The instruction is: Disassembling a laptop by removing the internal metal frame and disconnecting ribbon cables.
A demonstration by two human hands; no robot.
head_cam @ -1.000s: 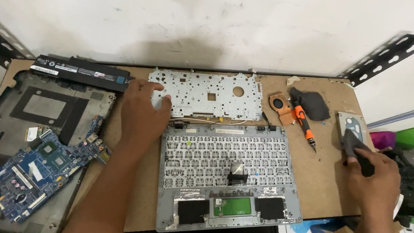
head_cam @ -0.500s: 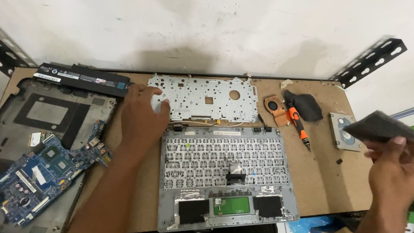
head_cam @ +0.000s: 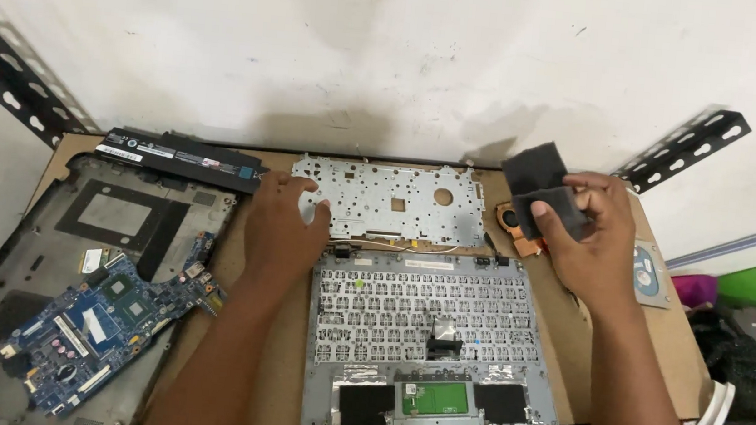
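My left hand (head_cam: 284, 223) rests flat on the left end of a perforated metal keyboard plate (head_cam: 397, 201) at the back of the wooden table (head_cam: 237, 264). My right hand (head_cam: 590, 236) is raised above the table's right side and grips two dark grey flat pads (head_cam: 544, 191). In front of both hands lies a silver laptop palmrest (head_cam: 430, 345), underside up, with the keyboard back and a green touchpad board showing.
A dark laptop bottom case (head_cam: 93, 242) with a blue motherboard (head_cam: 104, 325) on it lies at left, a black battery (head_cam: 178, 157) behind it. A copper cooling fan (head_cam: 518, 229) and a hard drive (head_cam: 651, 275) sit at right. Black metal brackets (head_cam: 7, 80) flank the wall.
My right hand has lifted from the table's right edge and moved left and up with the dark pads. My left hand has stayed on the metal plate.
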